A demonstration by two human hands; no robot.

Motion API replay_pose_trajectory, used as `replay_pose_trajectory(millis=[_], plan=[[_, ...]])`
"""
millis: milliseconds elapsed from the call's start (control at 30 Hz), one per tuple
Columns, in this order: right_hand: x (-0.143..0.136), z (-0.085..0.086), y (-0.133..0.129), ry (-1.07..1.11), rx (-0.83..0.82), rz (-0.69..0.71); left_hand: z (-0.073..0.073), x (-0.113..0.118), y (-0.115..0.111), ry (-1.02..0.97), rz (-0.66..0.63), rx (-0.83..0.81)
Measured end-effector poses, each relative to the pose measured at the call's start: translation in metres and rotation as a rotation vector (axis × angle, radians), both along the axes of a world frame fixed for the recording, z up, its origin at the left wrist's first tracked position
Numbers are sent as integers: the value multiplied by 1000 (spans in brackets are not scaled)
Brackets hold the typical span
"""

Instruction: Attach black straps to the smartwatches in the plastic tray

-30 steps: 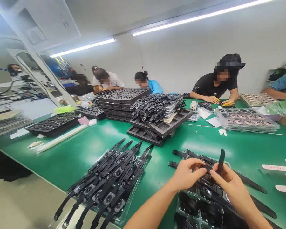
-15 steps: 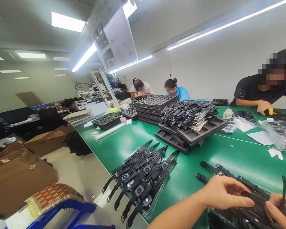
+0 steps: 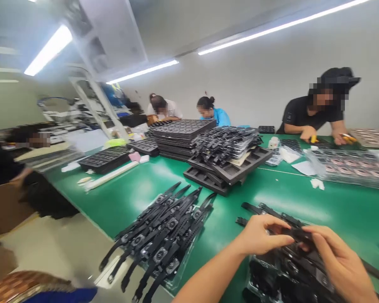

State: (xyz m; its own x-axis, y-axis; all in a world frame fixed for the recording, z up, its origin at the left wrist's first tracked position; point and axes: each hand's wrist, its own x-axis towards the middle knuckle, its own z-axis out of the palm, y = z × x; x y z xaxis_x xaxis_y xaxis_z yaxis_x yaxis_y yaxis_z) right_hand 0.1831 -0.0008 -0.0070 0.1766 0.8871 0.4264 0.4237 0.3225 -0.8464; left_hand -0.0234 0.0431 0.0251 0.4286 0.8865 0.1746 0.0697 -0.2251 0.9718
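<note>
Between my two hands, at the lower right, is a black watch strap (image 3: 299,234). My left hand (image 3: 265,235) pinches one end of it between thumb and fingers. The fingers of my right hand (image 3: 337,256) close on its other side; whether a watch case is attached is hidden. Just beneath the hands lies a clear plastic tray (image 3: 251,275) with several black-strapped watches. Left of my forearm, a second clear tray (image 3: 180,269) bears rows of smartwatches (image 3: 160,255), backs up and straps crossing, some hanging past the table edge.
Black foam trays (image 3: 177,141) are stacked mid-table. A pile of strapped watches (image 3: 222,145) tops tilted trays beside them. Farther right are clear trays (image 3: 356,168) of parts and a white bottle (image 3: 273,144). Co-workers sit across the green table (image 3: 139,181); one in black (image 3: 298,111) holds yellow-handled tools.
The view has swung right, so things sit farther left. My right hand has come in closer to my left, and both now meet at the strap.
</note>
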Motion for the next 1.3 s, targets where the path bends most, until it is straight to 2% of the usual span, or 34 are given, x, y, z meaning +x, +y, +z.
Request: replay_pose_trajectory(millis=[133, 433, 700, 933, 1167, 1300], plan=[[-7, 14, -1, 153, -36, 94, 6, -1, 2, 41, -19, 54], [-5, 12, -2, 136, -22, 246, 13, -1, 0, 114, -24, 112], [-5, 13, -2, 107, -23, 228, 10, -1, 1, 94, -9, 86], [-6, 19, -2, -79, -47, 293, 10, -3, 3, 175, -40, 155], [-10, 15, -3, 186, -80, 130, 6, 2, 1, -18, 8, -27], [-4, 20, -3, 34, -66, 172, 5, 1, 1, 20, 33, 33]])
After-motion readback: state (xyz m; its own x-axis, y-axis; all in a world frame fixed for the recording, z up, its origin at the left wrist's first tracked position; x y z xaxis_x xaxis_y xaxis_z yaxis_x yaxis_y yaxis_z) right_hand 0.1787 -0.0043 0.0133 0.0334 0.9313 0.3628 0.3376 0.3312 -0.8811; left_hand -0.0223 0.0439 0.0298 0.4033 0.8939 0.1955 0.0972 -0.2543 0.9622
